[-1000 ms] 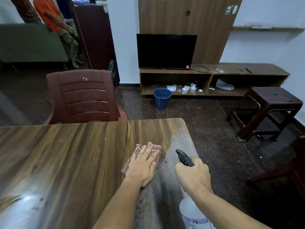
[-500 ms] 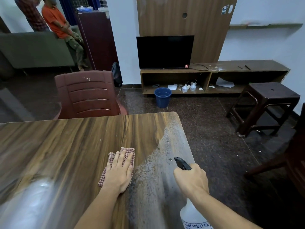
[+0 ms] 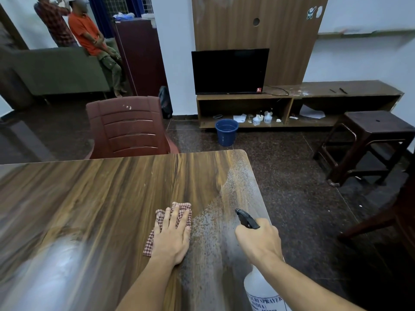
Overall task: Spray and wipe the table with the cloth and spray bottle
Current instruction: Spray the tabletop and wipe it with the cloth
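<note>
Your right hand (image 3: 258, 237) is wrapped around the neck of the spray bottle (image 3: 258, 288). Its white body hangs below your wrist at the table's (image 3: 101, 198) right edge, and its black nozzle (image 3: 246, 218) sticks out ahead of your knuckles, pointing forward and left. Just left of it, your left hand (image 3: 171, 236) lies flat with fingers straight and slightly spread, pressing the checked cloth (image 3: 180, 206) onto the wood. The cloth shows past your fingertips and beside your little finger. Between your two hands a band of wet droplets (image 3: 224, 221) runs along the table's right side, reaching forward past the nozzle to the far corner. Beyond your left hand, a maroon plastic chair (image 3: 128, 129) stands against the far table edge. Ahead of your right hand a blue bucket (image 3: 226, 132) sits on the dark floor, with a low wooden shelf unit (image 3: 336, 90) and a black television (image 3: 230, 71) behind it. A dark stool (image 3: 370, 140) stands far right of your right hand. Two people (image 3: 89, 34) stand far off to the left.
</note>
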